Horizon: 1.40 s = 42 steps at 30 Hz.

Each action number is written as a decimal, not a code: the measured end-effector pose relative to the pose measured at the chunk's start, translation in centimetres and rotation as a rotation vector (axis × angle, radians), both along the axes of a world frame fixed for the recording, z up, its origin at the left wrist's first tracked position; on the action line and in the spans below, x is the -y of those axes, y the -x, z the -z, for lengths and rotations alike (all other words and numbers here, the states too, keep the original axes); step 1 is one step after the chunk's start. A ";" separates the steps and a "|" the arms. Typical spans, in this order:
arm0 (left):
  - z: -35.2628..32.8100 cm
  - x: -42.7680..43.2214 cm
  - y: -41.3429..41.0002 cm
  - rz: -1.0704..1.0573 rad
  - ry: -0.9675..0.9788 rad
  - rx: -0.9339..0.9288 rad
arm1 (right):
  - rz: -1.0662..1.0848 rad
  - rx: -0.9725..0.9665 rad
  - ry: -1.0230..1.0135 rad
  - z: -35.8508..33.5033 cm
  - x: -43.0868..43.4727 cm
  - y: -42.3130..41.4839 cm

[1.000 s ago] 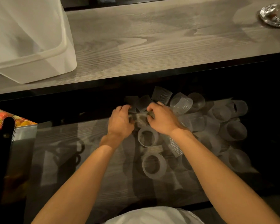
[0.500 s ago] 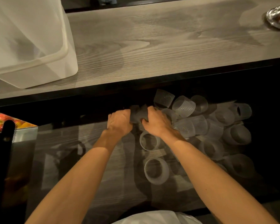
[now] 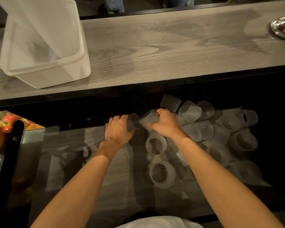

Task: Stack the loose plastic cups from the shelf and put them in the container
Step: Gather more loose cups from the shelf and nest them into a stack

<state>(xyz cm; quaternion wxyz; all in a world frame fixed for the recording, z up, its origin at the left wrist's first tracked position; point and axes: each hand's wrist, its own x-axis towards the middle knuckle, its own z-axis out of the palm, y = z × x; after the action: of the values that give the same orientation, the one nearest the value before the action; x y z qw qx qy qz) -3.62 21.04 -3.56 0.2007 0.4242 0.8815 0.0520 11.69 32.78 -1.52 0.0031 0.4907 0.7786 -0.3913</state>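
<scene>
Several frosted ribbed plastic cups (image 3: 190, 111) lie scattered on the dim lower shelf (image 3: 89, 153) under the counter, most on their sides. My left hand (image 3: 118, 129) grips one dark-looking cup (image 3: 134, 121) at the shelf's back. My right hand (image 3: 165, 124) grips another cup (image 3: 149, 119), tilted with one end towards the left-hand cup. The two cups nearly touch. Two cups (image 3: 156, 144) lie with their mouths facing me below my right hand. The white translucent container (image 3: 44, 63) stands on the counter at the upper left.
The grey wood-grain counter (image 3: 171, 46) runs across the top, with a silvery dish (image 3: 283, 27) at its far right. A mesh basket (image 3: 11, 137) with a black handle and fruit stands at the left edge. More cups (image 3: 243, 140) crowd the shelf's right side.
Both hands have reached farther back on the shelf. My right hand has taken a cup and tilted it towards the cup in my left hand. The view has shifted slightly.
</scene>
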 end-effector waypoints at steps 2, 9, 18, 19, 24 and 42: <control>0.0 0.3 0.1 -0.017 -0.048 0.037 | 0.107 -0.111 0.060 -0.7 0.0 -0.5; -0.6 0.8 -1.3 -0.092 -0.300 0.417 | 0.105 -0.407 0.173 -1.2 1.5 -2.2; -2.4 1.4 -3.0 -0.069 -0.441 0.665 | 0.060 -0.498 0.233 -2.7 2.3 -4.8; -2.5 1.5 -3.2 -0.066 -0.449 0.686 | 0.058 -0.504 0.227 -2.7 2.4 -5.1; -2.3 2.4 -4.3 -0.039 -0.457 0.694 | -0.084 -0.315 0.208 -3.1 2.8 -6.7; -0.1 4.6 -6.8 0.094 -0.239 0.511 | -0.078 0.027 0.052 -1.3 5.8 -8.8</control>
<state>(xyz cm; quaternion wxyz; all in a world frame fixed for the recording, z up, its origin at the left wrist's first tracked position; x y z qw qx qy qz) 3.22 16.49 -3.45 0.3672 0.4583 0.7694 0.2513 20.46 26.96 -0.25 0.0416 0.4649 0.7866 -0.4043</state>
